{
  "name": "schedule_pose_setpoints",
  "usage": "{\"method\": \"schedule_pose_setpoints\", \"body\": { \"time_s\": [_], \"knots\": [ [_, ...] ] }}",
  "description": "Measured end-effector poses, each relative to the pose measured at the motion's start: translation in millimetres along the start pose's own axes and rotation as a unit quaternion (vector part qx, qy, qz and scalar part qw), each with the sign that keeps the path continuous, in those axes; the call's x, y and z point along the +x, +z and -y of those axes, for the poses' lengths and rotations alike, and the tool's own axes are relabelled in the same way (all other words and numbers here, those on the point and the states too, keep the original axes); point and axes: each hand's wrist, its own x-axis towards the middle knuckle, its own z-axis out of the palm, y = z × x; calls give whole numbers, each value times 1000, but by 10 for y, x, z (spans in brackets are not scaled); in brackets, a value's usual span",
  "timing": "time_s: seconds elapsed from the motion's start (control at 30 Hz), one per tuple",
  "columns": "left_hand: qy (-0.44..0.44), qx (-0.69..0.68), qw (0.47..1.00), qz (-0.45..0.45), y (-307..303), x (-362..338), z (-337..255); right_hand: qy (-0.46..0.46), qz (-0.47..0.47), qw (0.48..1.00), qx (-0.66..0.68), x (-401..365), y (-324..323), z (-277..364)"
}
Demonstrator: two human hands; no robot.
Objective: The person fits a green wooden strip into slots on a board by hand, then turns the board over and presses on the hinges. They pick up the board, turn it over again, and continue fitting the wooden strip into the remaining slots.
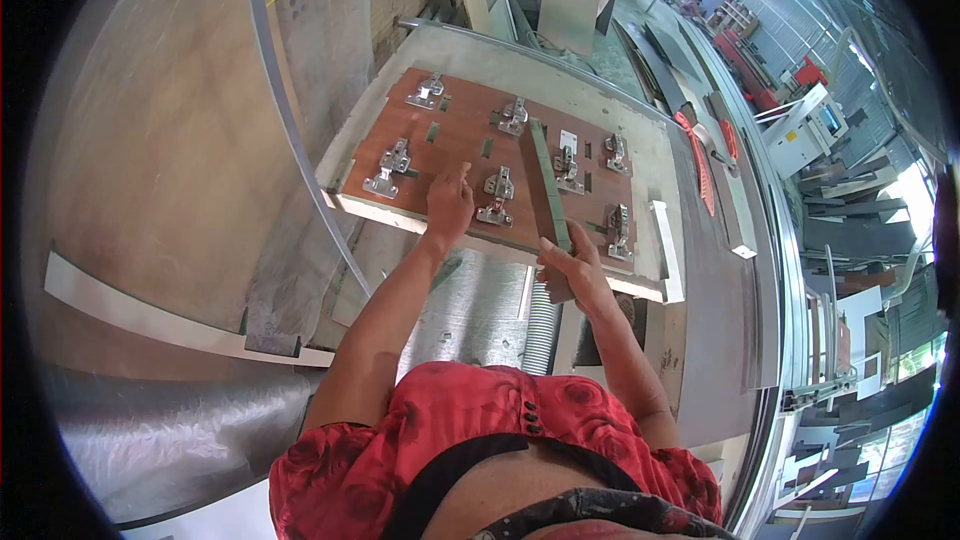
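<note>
A reddish-brown board point(385, 130) with several metal hinges lies on a pale slab, and small dark green strips sit among the hinges. My right hand point(580, 265) grips the lower end of a long narrow brown piece with a green strip point(548, 180) along it; this piece slants across the board between the hinges. Over the board's near part, my left hand point(450, 202) has its fingers bent together, between a left hinge point(388, 170) and a middle hinge point(496, 197). Whether it pinches something small cannot be made out.
Red-handled tools point(697, 165) lie on a grey panel at the right. A white strip point(667, 252) rests at the slab's right edge. A large brown sheet point(180, 140) stands at the left. Farther back are stacked panels, a machine point(805, 130) and a person point(692, 7).
</note>
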Motion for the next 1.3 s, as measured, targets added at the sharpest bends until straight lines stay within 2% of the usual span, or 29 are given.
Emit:
{"method": "schedule_pose_setpoints", "body": {
  "time_s": [0.07, 0.13, 0.2, 0.23, 0.3, 0.4, 0.6, 0.7, 0.77, 0.87, 0.97, 1.07, 1.2, 1.27, 1.3],
  "knots": [
    [2, -34, 999, -10, -112, -19, -36, -30, 12, 999, 2, -23, 148, 109],
    [0, -67, 998, -19, -228, -147, -8, 39, 49, 998, 31, -61, 295, 185],
    [82, 31, 996, -27, -394, -331, 60, 50, 58, 996, 39, -34, 429, 166],
    [79, 32, 996, -29, -480, -413, 79, 62, 64, 995, 48, -15, 490, 145],
    [114, 109, 987, 41, -630, -565, 115, 56, 68, 995, 51, 50, 570, 48],
    [141, 150, 977, 60, -717, -694, 189, 87, 68, 991, 76, 177, 651, -63],
    [164, 150, 972, 72, -753, -682, 284, 114, 88, 987, 72, 104, 746, 58],
    [183, 131, 972, 59, -768, -673, 317, 85, 95, 991, 40, -48, 706, 107],
    [175, 110, 976, 72, -810, -663, 332, 126, 124, 984, -22, -148, 606, 55],
    [158, 119, 976, 95, -919, -650, 358, 142, 119, 982, -32, -264, 524, -172],
    [158, 159, 969, 104, -967, -649, 403, 93, 116, 985, -89, -264, 549, -218],
    [176, 169, 965, 100, -975, -675, 452, 105, 118, 987, -36, -274, 708, 22],
    [188, 162, 962, 111, -1001, -659, 504, 71, 141, 987, -39, -220, 868, 70],
    [203, 173, 957, 116, -1012, -662, 550, 119, 147, 982, -24, -173, 936, 57],
    [218, 183, 951, 123, -1031, -638, 567, 115, 151, 982, -26, -156, 961, 60]
  ]
}}
